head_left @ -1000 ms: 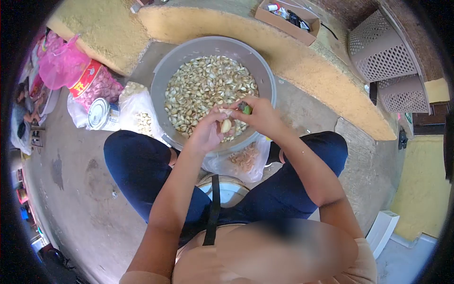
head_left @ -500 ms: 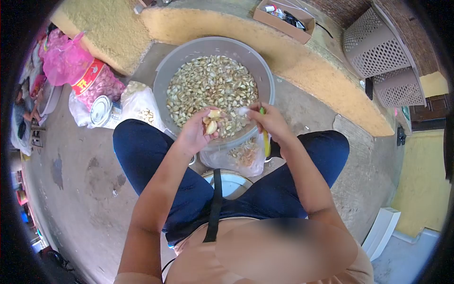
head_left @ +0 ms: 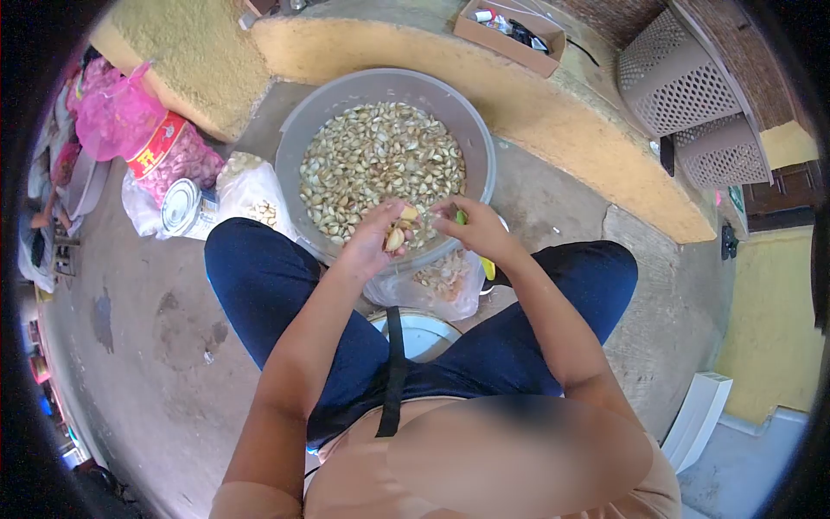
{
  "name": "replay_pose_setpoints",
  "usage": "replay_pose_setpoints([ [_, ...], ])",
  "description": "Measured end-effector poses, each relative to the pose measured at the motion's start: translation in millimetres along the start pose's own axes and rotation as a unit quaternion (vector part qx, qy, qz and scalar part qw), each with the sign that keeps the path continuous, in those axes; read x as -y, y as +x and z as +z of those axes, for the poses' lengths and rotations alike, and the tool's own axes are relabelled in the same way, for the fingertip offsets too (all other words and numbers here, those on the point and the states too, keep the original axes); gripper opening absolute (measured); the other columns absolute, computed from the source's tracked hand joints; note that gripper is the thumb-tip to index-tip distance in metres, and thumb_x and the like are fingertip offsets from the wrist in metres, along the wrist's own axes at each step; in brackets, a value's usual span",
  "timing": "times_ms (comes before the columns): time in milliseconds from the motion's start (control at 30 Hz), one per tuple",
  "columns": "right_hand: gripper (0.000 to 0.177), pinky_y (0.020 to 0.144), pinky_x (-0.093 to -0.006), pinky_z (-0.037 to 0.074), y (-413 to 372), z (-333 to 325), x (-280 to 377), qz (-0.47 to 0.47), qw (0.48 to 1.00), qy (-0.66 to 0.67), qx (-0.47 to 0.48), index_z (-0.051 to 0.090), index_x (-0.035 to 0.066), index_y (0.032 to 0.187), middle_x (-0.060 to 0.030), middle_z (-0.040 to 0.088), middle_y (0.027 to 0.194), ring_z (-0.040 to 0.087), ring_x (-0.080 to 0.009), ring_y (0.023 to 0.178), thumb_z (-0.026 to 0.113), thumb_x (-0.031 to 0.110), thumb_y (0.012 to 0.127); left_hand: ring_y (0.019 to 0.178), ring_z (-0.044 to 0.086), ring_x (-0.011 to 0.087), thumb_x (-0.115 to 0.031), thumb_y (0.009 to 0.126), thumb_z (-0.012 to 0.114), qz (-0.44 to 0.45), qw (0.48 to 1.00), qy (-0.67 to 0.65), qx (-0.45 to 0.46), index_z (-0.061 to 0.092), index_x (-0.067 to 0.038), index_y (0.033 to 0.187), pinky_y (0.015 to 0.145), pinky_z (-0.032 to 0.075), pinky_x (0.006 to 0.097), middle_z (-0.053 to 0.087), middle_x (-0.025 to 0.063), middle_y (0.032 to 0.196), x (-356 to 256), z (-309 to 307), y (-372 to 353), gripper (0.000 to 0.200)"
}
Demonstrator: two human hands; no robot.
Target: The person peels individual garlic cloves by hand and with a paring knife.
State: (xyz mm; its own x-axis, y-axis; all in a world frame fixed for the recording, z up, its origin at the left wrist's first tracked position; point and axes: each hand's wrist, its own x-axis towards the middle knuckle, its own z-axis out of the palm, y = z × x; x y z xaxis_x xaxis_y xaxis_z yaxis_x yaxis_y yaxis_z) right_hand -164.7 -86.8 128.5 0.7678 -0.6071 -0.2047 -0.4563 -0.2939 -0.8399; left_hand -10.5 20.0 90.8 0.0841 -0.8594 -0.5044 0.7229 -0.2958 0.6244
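From the head camera, the left hand (head_left: pixel 373 242) hangs over the near rim of the grey basin (head_left: pixel 292 143), fingers curled into a cup around a few pale cloves (head_left: pixel 393 239). How many lie in the palm is hard to tell, since the thumb covers some. The right hand (head_left: pixel 474 228) sits just beside it, fingertips almost meeting the left's, fingers pressed together and closed on a thin tool (head_left: pixel 460 217). Only a green bit shows by the knuckles and a yellow end below the wrist, and its working tip is hidden behind the fingers. The basin is heaped with more cloves, and its near wall is covered by both hands. Under them a clear bag (head_left: pixel 443 282) holds brownish scraps and is partly masked by the right wrist. Between the knees a white rim (head_left: pixel 425 333) shows, mostly hidden by a black strap (head_left: pixel 393 372). To the left stand a tin (head_left: pixel 179 208), a white sack (head_left: pixel 252 192) and a pink bag (head_left: pixel 111 114), the last one cut by the dark lens edge.
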Motion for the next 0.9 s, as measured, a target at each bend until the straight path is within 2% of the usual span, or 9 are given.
replay_pose_setpoints([
  [67,0.032,0.066,-0.0354,0.043,-0.2,4.3,11.4,-0.054,0.998,0.031,-0.020,0.059,0.001,0.088,-0.0149,0.058,0.072,0.057,-0.0278,0.071,0.063,0.027,0.069,0.060,0.050,0.0079,-0.030,0.086,0.045,-0.002,1.000,0.027,0.002,0.047,-0.014,0.093,0.040,0.036,0.0199,0.056,0.0014,0.080,8.2,-3.3,7.7,0.018],
  [167,0.032,0.065,-0.0339,0.043,9.5,21.0,-7.5,-0.202,0.969,-0.085,-0.113,0.059,0.001,0.087,-0.0137,0.057,0.071,0.056,-0.0259,0.069,0.065,0.026,0.068,0.060,0.050,0.0070,-0.032,0.086,0.045,-0.011,0.998,0.065,-0.017,0.047,-0.013,0.092,0.039,0.035,0.0189,0.054,-0.0002,0.077,11.2,3.2,7.3,0.020],
  [267,0.029,0.063,-0.0337,0.043,10.2,21.9,1.1,-0.119,0.983,-0.093,-0.106,0.060,0.002,0.085,-0.0123,0.058,0.069,0.056,-0.0262,0.066,0.066,0.024,0.067,0.059,0.049,0.0066,-0.034,0.085,0.045,-0.010,0.999,0.044,-0.017,0.048,-0.012,0.094,0.039,0.035,0.0186,0.054,-0.0011,0.076,10.9,5.4,5.4,0.023],
  [367,0.027,0.054,-0.0275,0.043,16.3,22.1,-8.2,-0.059,0.993,0.011,-0.099,0.058,0.000,0.088,-0.0071,0.058,0.067,0.053,-0.0140,0.053,0.065,0.020,0.071,0.060,0.049,0.0064,-0.036,0.085,0.045,-0.009,1.000,0.008,-0.014,0.048,-0.012,0.098,0.039,0.035,0.0186,0.053,-0.0014,0.077,8.2,6.2,5.2,0.027],
  [467,0.024,0.048,-0.0229,0.041,17.7,15.8,5.1,0.086,0.979,0.173,-0.065,0.058,-0.001,0.085,-0.0030,0.054,0.059,0.049,-0.0093,0.048,0.064,0.019,0.073,0.062,0.048,0.0062,-0.033,0.084,0.047,-0.019,0.999,-0.037,-0.026,0.047,-0.012,0.105,0.041,0.035,0.0181,0.053,-0.0013,0.079,6.2,7.3,3.4,0.029],
  [567,0.022,0.042,-0.0192,0.036,22.3,20.5,1.1,0.114,0.953,0.268,-0.085,0.057,-0.001,0.086,0.0013,0.049,0.056,0.041,-0.0052,0.043,0.062,0.018,0.075,0.065,0.048,0.0061,-0.026,0.083,0.051,0.013,0.999,-0.033,0.004,0.045,-0.012,0.108,0.042,0.035,0.0174,0.052,-0.0015,0.084,5.8,4.8,5.5,0.030],
  [767,0.018,0.041,-0.0186,0.031,23.2,17.8,2.3,0.139,0.834,0.533,0.023,0.054,0.003,0.092,0.0042,0.046,0.060,0.036,-0.0031,0.044,0.056,0.017,0.080,0.066,0.047,0.0050,-0.018,0.080,0.054,0.025,0.998,-0.034,0.039,0.044,-0.012,0.109,0.041,0.034,0.0170,0.051,-0.0024,0.087,1.4,5.8,7.3,0.030],
  [900,0.021,0.041,-0.0181,0.033,26.7,24.2,-2.1,0.147,0.828,0.541,0.018,0.056,0.001,0.090,0.0019,0.049,0.061,0.036,-0.0037,0.042,0.057,0.020,0.080,0.065,0.047,0.0039,-0.018,0.081,0.053,0.030,0.998,-0.047,0.038,0.045,-0.012,0.107,0.041,0.034,0.0162,0.050,-0.0026,0.084,1.2,5.8,8.1,0.028],
])
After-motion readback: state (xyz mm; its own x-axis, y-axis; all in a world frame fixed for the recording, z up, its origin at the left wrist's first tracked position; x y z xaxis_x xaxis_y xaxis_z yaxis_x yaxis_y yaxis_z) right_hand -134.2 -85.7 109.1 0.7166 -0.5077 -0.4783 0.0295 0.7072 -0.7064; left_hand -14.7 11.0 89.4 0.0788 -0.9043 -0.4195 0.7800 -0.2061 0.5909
